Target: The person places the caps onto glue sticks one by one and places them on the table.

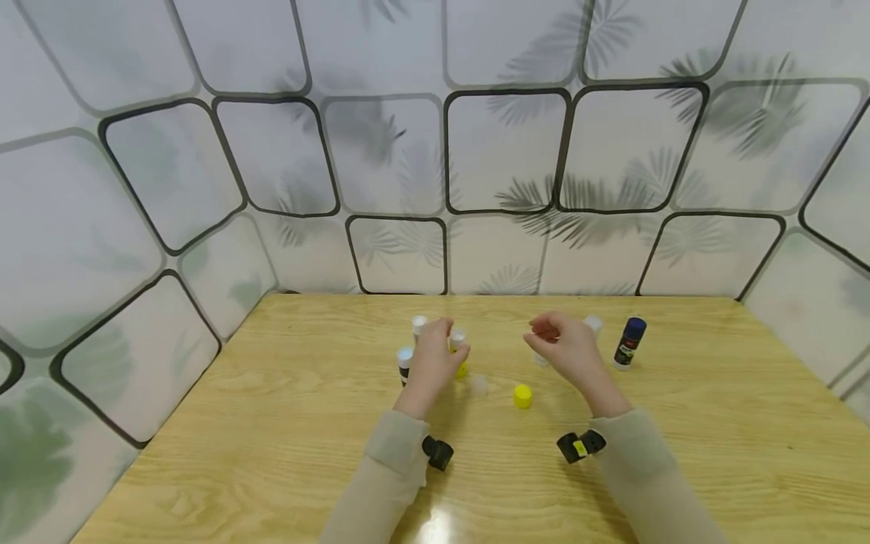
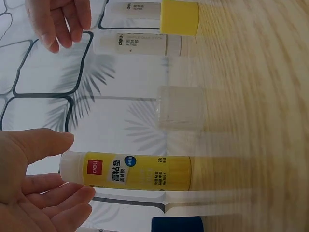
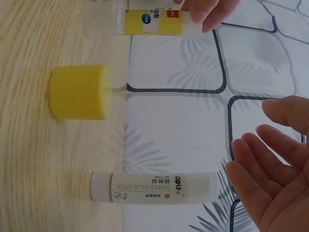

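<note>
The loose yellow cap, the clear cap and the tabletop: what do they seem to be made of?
The yellow cap looks like opaque matte plastic, with even colour and fine ribbing. The clear cap looks like translucent, slightly frosted plastic: the wood shows through it. The tabletop looks like light wood or wood-grain laminate, glossy, with a lamp glare near the front edge.

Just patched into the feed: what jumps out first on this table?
Two hands hover over the middle of the wooden table, the left hand touching the top of an upright yellow glue stick, the right hand open beside a white glue stick. A loose yellow cap and a clear cap lie between them. A dark blue-capped stick stands off to the right.
</note>
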The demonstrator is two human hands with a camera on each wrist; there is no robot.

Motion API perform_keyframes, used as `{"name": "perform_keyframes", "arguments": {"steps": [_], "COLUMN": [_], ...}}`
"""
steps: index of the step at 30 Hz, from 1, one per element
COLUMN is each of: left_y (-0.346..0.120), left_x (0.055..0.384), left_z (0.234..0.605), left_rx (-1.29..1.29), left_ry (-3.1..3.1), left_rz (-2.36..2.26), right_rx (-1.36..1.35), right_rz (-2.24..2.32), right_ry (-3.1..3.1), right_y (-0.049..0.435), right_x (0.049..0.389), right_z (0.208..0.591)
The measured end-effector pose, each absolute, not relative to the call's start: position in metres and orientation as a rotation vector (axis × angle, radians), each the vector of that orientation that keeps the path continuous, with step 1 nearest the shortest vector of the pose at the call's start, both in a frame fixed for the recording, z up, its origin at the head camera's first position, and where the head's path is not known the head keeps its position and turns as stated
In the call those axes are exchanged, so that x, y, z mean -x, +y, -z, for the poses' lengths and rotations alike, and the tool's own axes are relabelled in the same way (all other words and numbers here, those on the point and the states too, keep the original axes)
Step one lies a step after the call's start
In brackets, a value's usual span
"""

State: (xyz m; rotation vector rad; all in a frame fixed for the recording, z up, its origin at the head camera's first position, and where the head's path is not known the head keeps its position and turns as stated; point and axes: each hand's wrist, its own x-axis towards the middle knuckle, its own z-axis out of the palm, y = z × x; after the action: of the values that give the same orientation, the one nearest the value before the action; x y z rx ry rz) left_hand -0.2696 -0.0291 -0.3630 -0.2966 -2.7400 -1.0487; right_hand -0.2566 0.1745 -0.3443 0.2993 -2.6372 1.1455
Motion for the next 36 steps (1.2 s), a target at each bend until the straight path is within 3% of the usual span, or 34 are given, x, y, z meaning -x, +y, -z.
{"name": "perform_keyframes", "arguments": {"steps": [36], "left_y": [-0.033], "left_x": [0.272], "left_z": [0.37], "left_rx": [0.299], "left_ry": [-2.798], "left_rz": [1.094], "right_rx": [-0.312], "right_rz": [-1.137], "right_ry": [-2.65], "right_y": [0.173], "right_x": [0.256], "right_z": [0.346]}}
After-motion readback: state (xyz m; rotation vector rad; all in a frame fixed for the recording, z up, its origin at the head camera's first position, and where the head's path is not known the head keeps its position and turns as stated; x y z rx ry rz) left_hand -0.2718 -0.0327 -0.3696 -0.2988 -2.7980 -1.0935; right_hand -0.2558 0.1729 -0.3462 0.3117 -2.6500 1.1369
